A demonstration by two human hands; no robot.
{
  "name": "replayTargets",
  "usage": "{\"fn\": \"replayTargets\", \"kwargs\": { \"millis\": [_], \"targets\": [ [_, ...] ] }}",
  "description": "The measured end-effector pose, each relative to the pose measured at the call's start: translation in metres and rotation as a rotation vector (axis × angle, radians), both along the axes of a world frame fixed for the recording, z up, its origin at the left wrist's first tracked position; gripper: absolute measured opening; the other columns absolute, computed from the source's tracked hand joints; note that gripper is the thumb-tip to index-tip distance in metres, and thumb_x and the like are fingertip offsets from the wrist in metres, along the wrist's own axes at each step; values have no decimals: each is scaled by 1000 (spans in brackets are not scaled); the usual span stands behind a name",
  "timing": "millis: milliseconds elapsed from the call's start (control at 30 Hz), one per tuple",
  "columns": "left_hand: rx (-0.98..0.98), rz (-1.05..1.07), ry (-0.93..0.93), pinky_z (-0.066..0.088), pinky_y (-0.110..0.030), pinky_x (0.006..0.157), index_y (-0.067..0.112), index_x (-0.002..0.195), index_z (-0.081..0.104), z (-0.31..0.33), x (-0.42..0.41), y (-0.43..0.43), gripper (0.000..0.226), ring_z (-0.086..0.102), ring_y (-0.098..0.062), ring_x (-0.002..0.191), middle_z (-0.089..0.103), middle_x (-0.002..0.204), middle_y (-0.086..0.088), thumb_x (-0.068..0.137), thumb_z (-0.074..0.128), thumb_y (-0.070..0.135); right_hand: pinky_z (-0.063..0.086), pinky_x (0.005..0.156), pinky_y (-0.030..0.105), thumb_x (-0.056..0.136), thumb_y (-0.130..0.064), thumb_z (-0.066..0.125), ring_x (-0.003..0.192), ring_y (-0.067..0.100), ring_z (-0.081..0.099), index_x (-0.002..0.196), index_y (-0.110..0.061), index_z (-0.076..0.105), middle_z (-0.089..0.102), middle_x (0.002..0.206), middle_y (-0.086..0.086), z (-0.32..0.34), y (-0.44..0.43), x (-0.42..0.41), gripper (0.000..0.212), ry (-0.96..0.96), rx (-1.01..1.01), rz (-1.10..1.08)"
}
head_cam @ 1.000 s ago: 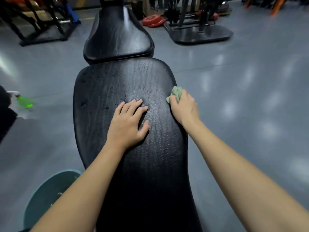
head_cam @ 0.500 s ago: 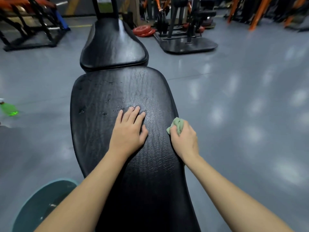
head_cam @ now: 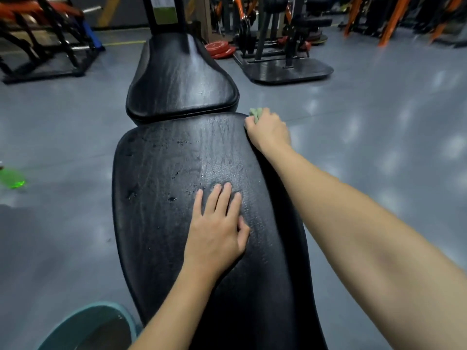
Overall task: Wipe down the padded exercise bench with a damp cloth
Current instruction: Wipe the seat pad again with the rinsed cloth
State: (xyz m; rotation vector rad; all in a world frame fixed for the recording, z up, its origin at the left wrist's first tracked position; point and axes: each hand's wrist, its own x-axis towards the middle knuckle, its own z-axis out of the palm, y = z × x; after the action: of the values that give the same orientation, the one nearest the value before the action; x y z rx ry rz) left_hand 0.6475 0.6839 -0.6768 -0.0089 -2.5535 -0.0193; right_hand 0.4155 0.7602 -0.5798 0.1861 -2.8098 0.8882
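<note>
**Green cloth [head_cam: 255, 113] held at far corner of black bench [head_cam: 156, 248]**

Gym, head-cam view. The right hand [head_cam: 269, 131] is out along the bench's right edge, arm stretched over the pad. Its fingers are curled round the bunched cloth and clamped on it. Only a small tuft shows, sticking out past the knuckles on the far side; the rest is hidden under the hand. The cloth sits at the top-right corner of the long pad, just beside the gap btwn that pad and the smaller seat pad [head_cam: 177, 84] beyond. Whether it touches the vinyl cannot be told from this angle.

The left hand [head_cam: 217, 233] lies flat, palm down, near the middle of the long pad, well apart from the cloth. Its fingers [head_cam: 213, 198] are straight and close together, thumb out to the right, holding nothing. Water beads [head_cam: 171, 199] and wet spots dot the pad to the left of & beyond that hand. The vinyl is creased and shiny.

On the grey floor [head_cam: 379, 122]: a teal basin [head_cam: 75, 322] at bottom left, just beside the bench; a blurred green bottle [head_cam: 11, 178] at the left edge; red weight plates [head_cam: 219, 49] stacked behind the seat pad, near a black machine base [head_cam: 285, 69]. Orange & black racks stand in the bkgd.
</note>
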Motion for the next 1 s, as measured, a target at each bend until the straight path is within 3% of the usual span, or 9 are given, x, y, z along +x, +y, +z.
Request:
{"fn": "replayTargets", "kwargs": {
  "millis": [233, 300, 400, 600, 767, 1000],
  "targets": [
    [67, 43, -21, 32, -54, 114, 15, 108, 63, 14, -20, 3, 36, 52, -32, 121, 58, 124, -7, 83, 57, 40, 39, 80, 41, 97, -50, 35, 109, 37, 63, 110, -18, 61, 67, 117, 12, 10, -26, -23, 43, 128, 244, 98],
    [68, 58, -40, 31, -54, 113, 15, 110, 61, 15, -23, 3, 39, 51, -33, 120, 56, 123, -8, 83, 57, 42, 36, 78, 40, 97, -53, 36, 110, 36, 61, 106, -21, 58, 64, 117, 9, 5, -19, -24, 40, 133, 262, 159],
    [68, 52, -58, 31, -54, 113, 15, 112, 61, 17, -19, 4, 40, 51, -33, 120, 56, 124, -8, 83, 56, 42, 40, 86, 41, 96, -56, 39, 115, 34, 59, 116, -23, 57, 60, 122, 8, 2, -7, -18, 43, 77, 201, 182],
    [74, 43, -49, 33, -54, 113, 14, 110, 61, 21, -18, 5, 39, 52, -32, 119, 56, 122, -8, 82, 56, 41, 45, 92, 45, 98, -54, 38, 114, 42, 59, 125, -13, 53, 57, 127, 16, -18, 9, 9, 50, 53, 105, 13],
    [88, 56, -86, 28, -54, 117, 13, 115, 60, 18, -19, 5, 42, 46, -36, 134, 53, 135, -13, 85, 55, 41, 44, 89, 44, 97, -57, 36, 110, 41, 61, 120, -12, 56, 63, 122, 18, -35, 33, 20, 54, -5, 103, -93],
    [117, 55, -115, 24, -56, 120, 13, 122, 61, 18, -21, 4, 48, 41, -38, 140, 51, 144, -17, 85, 55, 43, 45, 90, 43, 97, -47, 46, 118, 36, 54, 117, -13, 58, 60, 122, 13, -7, -6, -1, 42, 197, 138, 15]
  ]
}}
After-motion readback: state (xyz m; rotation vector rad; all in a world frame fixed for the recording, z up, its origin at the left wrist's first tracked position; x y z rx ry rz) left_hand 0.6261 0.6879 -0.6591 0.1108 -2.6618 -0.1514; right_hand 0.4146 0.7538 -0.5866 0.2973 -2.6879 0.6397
